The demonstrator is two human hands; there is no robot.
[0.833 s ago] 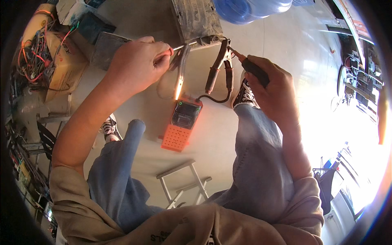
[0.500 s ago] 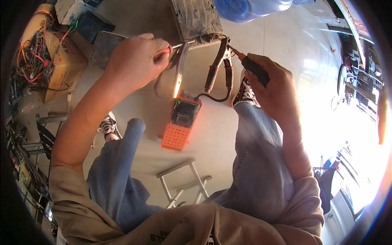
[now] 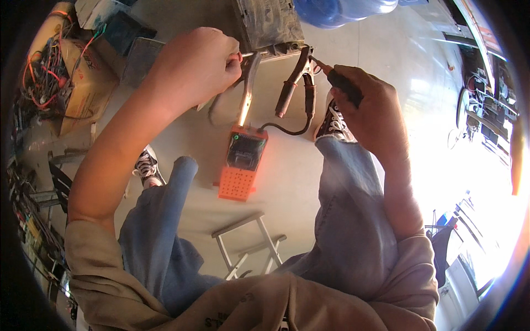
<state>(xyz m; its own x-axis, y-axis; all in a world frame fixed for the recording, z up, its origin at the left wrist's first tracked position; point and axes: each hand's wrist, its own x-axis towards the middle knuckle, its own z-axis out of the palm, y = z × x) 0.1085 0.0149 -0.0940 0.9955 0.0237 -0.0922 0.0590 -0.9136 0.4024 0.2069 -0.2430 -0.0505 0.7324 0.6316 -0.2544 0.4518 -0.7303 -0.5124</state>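
— Now, your left hand (image 3: 190, 69)?
— Fingers curled tight round a thin red probe (image 3: 247, 54), tip against the grey metal box (image 3: 268, 25) on the floor.

— Your right hand (image 3: 370, 107)?
— Closed on a black probe (image 3: 338, 81), its tip at the box's lower right corner, just beside a clamp (image 3: 295, 83).

— And the meter?
— Orange meter (image 3: 241, 161) lies on the floor between your knees, below both hands.

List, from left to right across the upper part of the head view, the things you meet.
Tangle of wires → left hand → orange meter → clamp → right hand.
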